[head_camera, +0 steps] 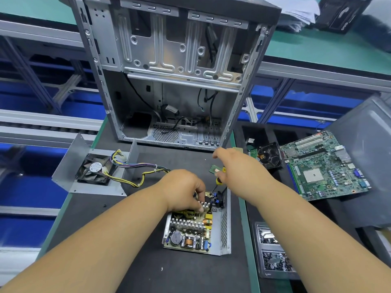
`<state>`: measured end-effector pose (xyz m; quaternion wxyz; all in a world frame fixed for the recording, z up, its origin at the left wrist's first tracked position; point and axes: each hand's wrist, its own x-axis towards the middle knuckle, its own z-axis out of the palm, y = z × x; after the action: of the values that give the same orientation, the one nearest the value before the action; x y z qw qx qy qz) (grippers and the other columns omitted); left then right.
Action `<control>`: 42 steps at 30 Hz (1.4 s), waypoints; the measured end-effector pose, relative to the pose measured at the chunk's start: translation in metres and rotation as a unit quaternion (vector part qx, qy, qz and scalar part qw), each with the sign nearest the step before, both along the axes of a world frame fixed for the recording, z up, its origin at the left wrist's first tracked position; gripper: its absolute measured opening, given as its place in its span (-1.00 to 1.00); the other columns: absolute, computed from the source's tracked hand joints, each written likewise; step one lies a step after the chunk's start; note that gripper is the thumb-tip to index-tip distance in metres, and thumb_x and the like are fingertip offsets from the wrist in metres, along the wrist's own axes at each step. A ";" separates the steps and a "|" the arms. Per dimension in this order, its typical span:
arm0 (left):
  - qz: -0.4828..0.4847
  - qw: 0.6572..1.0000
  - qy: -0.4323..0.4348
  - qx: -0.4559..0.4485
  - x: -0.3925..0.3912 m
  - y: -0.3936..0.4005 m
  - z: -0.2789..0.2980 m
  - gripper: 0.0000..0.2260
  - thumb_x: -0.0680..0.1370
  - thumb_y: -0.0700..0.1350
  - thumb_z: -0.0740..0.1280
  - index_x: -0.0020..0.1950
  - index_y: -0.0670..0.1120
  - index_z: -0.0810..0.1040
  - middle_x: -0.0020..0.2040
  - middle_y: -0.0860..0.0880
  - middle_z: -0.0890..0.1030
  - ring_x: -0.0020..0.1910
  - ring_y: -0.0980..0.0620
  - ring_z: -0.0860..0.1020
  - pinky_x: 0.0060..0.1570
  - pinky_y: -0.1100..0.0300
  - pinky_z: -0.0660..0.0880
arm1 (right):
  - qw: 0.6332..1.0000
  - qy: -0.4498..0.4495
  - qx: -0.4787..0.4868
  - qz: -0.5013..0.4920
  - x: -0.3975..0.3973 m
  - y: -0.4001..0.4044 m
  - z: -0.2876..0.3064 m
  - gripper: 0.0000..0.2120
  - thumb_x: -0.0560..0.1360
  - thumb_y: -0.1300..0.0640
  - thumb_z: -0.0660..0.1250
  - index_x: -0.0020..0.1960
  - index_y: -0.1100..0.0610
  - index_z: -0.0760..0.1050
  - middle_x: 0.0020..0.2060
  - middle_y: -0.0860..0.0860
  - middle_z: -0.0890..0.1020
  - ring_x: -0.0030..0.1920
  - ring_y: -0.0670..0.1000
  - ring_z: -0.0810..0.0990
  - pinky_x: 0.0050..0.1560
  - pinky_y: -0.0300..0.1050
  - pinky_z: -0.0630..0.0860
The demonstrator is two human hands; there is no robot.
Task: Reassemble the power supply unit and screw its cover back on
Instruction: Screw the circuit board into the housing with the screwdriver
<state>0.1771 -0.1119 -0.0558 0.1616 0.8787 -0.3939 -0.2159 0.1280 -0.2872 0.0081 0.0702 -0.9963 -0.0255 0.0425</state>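
Open power supply unit point(196, 227) on a dark bench mat point(127, 261), its sheet-metal tray lying flat with one perforated side wall upright. The circuit board point(190, 233) sits in the tray, dense with finned aluminium heat sinks, copper-wound coils and a round capacitor. The left hand point(182, 189) rests on the board's far half, fingers curled down onto a heat sink, apparently pressing the board to steady it while a screw is driven. The right hand point(234, 166) grips a screwdriver point(215, 185) with a yellow-and-black handle, fingers wrapped round the grip; the thin shaft slants down to the board's far corner, just beyond the left fingertips. Whether the tip sits in a screw head cannot be told. The cover point(84, 168), bent grey steel carrying a black fan point(94, 169), lies well off to the left of the left fingers, tethered by coloured wires point(135, 168), so it is not yet fitted. A small tray of screws point(273, 250) lies near the right forearm; an empty computer case point(173, 70) stands beyond both hands, a green motherboard point(325, 168) to the right.
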 end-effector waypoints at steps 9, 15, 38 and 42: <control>-0.004 1.000 -0.002 0.000 0.001 0.000 -0.001 -0.74 0.33 0.21 0.51 -0.08 0.12 0.67 -0.09 0.12 0.66 -0.05 0.11 0.57 -0.03 0.09 0.53 | 0.999 0.036 0.031 0.009 -0.003 0.001 0.001 -0.55 0.51 0.11 0.26 0.37 0.01 0.27 0.19 0.04 0.46 -0.14 0.09 0.49 -0.28 -0.07 0.31; -0.003 1.000 0.001 -0.004 0.001 0.000 -0.001 -0.74 0.33 0.21 0.52 -0.08 0.11 0.68 -0.11 0.13 0.66 -0.08 0.13 0.57 -0.04 0.10 0.53 | 0.998 -0.001 -0.057 0.009 0.000 0.001 -0.004 -0.66 0.60 -0.01 0.24 0.35 0.04 0.33 0.11 0.04 0.55 -0.03 0.11 0.58 -0.17 -0.02 0.51; 0.001 1.000 -0.005 -0.012 0.000 0.001 -0.002 -0.75 0.32 0.20 0.53 -0.10 0.12 0.68 -0.12 0.14 0.65 -0.10 0.15 0.56 -0.05 0.11 0.53 | 0.999 0.025 0.016 0.036 -0.007 -0.001 -0.002 -0.62 0.51 0.15 0.24 0.31 0.03 0.31 0.14 0.01 0.44 -0.10 0.05 0.46 -0.21 -0.04 0.43; -0.002 1.000 -0.005 -0.011 0.000 0.000 -0.002 -0.75 0.33 0.20 0.52 -0.09 0.12 0.67 -0.12 0.14 0.65 -0.10 0.14 0.56 -0.05 0.10 0.53 | 0.999 0.016 -0.005 0.030 -0.008 -0.004 -0.002 -0.68 0.58 0.05 0.26 0.31 0.01 0.32 0.13 0.01 0.51 -0.04 0.09 0.53 -0.10 0.01 0.53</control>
<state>0.1773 -0.1116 -0.0575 0.1687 0.8773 -0.3985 -0.2077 0.1199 -0.2909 0.0059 0.0646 -0.9946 -0.0537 0.0606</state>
